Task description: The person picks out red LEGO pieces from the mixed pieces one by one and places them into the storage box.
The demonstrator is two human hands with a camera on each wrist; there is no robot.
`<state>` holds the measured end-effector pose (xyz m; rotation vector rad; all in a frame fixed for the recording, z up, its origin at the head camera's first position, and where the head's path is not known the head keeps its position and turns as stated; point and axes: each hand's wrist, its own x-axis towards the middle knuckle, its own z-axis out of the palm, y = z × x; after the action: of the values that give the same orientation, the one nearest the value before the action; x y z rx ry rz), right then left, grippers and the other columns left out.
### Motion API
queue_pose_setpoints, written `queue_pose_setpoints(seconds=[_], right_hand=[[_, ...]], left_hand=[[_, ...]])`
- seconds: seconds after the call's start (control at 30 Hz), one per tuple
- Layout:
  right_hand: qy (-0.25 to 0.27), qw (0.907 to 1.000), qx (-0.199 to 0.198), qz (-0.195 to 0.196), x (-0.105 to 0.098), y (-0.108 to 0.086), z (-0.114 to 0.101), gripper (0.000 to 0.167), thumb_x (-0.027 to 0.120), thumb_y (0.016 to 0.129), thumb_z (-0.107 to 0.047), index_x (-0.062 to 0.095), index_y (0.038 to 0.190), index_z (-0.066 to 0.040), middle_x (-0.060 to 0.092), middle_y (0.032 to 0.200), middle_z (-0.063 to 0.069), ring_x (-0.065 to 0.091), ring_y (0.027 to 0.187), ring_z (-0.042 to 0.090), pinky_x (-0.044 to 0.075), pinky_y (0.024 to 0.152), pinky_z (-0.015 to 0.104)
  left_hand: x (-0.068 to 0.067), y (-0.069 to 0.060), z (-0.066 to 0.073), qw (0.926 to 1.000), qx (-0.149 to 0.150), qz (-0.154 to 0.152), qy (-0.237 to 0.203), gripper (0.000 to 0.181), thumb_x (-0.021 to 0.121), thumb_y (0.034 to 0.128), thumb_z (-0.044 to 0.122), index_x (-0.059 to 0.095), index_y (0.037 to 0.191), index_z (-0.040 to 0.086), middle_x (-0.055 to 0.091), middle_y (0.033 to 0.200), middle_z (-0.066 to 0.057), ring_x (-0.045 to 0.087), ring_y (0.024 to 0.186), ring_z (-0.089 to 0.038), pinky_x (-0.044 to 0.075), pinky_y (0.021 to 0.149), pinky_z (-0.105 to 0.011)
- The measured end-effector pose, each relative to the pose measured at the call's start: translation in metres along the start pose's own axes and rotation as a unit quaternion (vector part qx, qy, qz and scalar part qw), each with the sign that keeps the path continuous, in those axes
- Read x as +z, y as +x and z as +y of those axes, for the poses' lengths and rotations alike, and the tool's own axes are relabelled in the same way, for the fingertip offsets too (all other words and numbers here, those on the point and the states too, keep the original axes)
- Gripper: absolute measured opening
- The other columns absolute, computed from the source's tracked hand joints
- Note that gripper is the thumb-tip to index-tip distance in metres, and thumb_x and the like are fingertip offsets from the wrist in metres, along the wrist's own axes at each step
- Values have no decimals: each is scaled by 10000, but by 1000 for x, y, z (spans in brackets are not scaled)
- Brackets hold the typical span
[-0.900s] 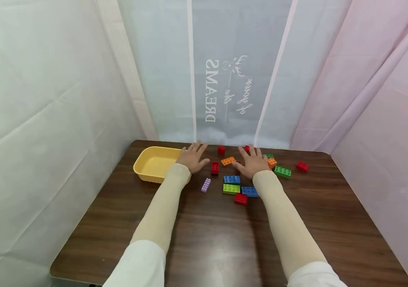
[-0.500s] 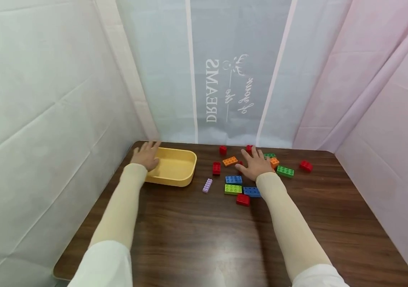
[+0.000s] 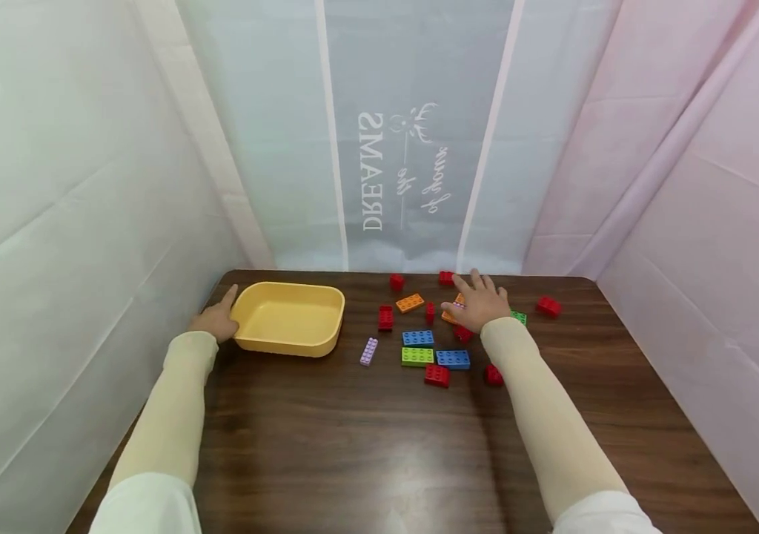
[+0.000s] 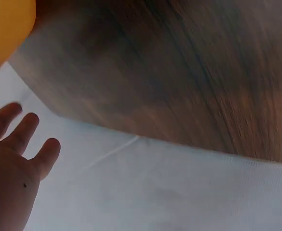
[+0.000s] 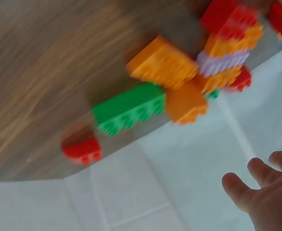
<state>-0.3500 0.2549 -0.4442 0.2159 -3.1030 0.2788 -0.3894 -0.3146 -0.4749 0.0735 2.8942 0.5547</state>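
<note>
Yellow tub (image 3: 289,319) is on the L side of the worktop (image 3: 339,437), w/ the L hand (image 3: 215,320) right at its L end; fingers straight, nothing gripped, can't tell if it touches the wall. R hand (image 3: 482,305) is over the R part of the toy bricks, fingers spread, also holding nothing. Closest to it: an orange/lilac/orange bunch (image 5: 222,62) & a green brick (image 5: 131,108) w/ orange ones beside it. Bit further out, toward the tub: flat orange brick (image 3: 410,302), red brick lying lengthwise (image 3: 385,318), then slim lilac brick (image 3: 369,351) between tub & cluster. Cluster nearer the person = blue brick (image 3: 417,338), lime brick (image 3: 417,357) just in front, 2nd blue brick (image 3: 453,360) to its R, red brick (image 3: 436,375) in front of those. Lone red brick (image 3: 548,306) well off to the R. Behind: grey-blue cloth (image 3: 413,67) w/ mirrored white lettering, e.g. "DREAMS"
</note>
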Motion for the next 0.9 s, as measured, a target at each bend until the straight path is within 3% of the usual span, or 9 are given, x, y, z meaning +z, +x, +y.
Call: queue_pose_setpoints(seconds=[0.17,0.4,0.53,0.67,0.77,0.9], right_hand=[[-73,9996,256,-93,-13,3,25,846,497,966,-633,273,1612,-135,123,1629,290,122,1446,524,116,1093,726],[8,9981,573,-213,-11,-12,87,811,372,1017,-619,251,1597,-67,117,1600,348,101,1422,563,121,1059,754],[54,9966,807,-142,-9,-19,129,703,361,1070,-484,248,1570,-1,130,1572,384,133,1392,594,149,1032,771],[60,9955,940,-28,5,-26,164,567,406,1076,-324,311,1516,22,231,1499,390,235,1310,629,240,958,786],[29,9942,1066,-128,17,-33,183,525,404,1067,-279,324,1502,5,256,1440,409,286,1252,656,296,903,788],[71,9937,1113,-89,22,-33,197,529,466,1050,-278,334,1485,-6,269,1441,430,316,1214,678,324,870,788]], left_hand=[[7,1,-6,9966,-262,-351,-702,889,393,865,110,-69,1624,152,260,1552,-355,423,1263,-535,309,1017,-670],[15,2,-1,9923,-162,-255,-1201,872,352,879,77,-89,1621,198,183,1595,-327,432,1201,-449,348,967,-573],[9,8,6,9925,-47,-137,-1218,854,350,889,73,-70,1624,187,186,1595,-324,425,1238,-456,340,1006,-578],[9,5,3,9935,23,27,-1136,834,349,892,63,-36,1628,138,207,1582,-335,359,1351,-508,298,1073,-624],[12,4,-2,9932,38,-22,-1167,833,360,895,65,-33,1627,134,205,1581,-339,320,1373,-528,289,1076,-642],[15,7,-2,9930,68,-64,-1180,828,367,901,77,-24,1628,139,230,1563,-357,360,1347,-520,317,1052,-643]])
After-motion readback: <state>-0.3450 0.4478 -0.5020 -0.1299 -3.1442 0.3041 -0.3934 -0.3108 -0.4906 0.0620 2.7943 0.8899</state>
